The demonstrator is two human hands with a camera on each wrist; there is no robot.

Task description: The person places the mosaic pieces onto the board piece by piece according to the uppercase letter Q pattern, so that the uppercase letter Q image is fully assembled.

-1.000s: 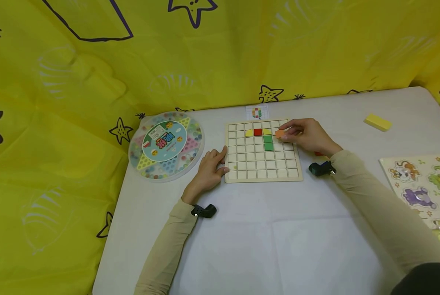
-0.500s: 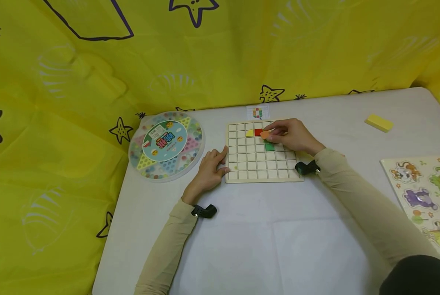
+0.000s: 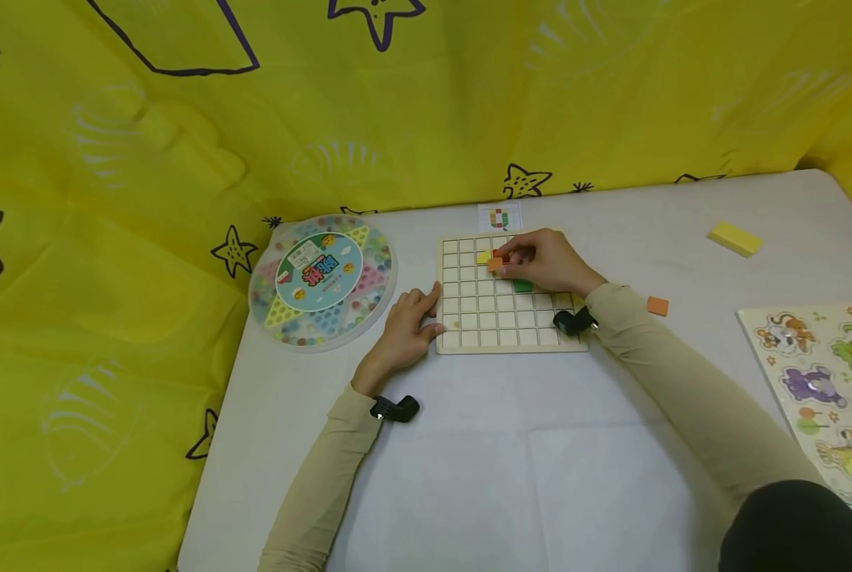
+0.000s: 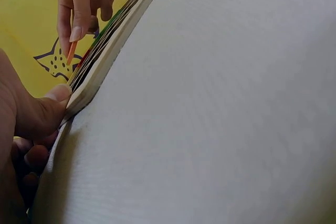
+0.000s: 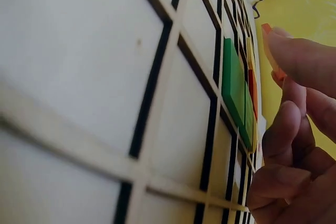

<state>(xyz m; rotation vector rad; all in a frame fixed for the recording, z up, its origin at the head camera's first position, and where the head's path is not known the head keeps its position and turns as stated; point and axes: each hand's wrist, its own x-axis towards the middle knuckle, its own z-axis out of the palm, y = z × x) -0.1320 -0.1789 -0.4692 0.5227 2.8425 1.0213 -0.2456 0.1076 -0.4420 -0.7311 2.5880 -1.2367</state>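
Observation:
My right hand (image 3: 549, 260) pinches an orange square tile (image 3: 495, 264) between thumb and fingers, over the upper part of a wooden grid board (image 3: 483, 326). In the right wrist view the tile (image 5: 269, 48) is tilted and raised off the grid. Close by on the board are a yellow tile (image 3: 483, 257), a red tile (image 3: 497, 253) partly hidden by the fingers, and green tiles (image 5: 232, 82). My left hand (image 3: 402, 327) rests at the board's left edge, its thumb (image 4: 59, 93) pressing the rim with forefinger stretched along the side.
A small pattern card (image 3: 499, 216) lies behind the board. Another orange tile (image 3: 657, 306) sits right of it, near my sleeve. Farther right are a yellow block (image 3: 734, 238) and an animal puzzle board (image 3: 776, 373). A round marble game box (image 3: 321, 318) stands left.
My right hand has carried the orange tile leftward across the board, from the right columns to beside the yellow and red tiles. The left hand has stayed in place.

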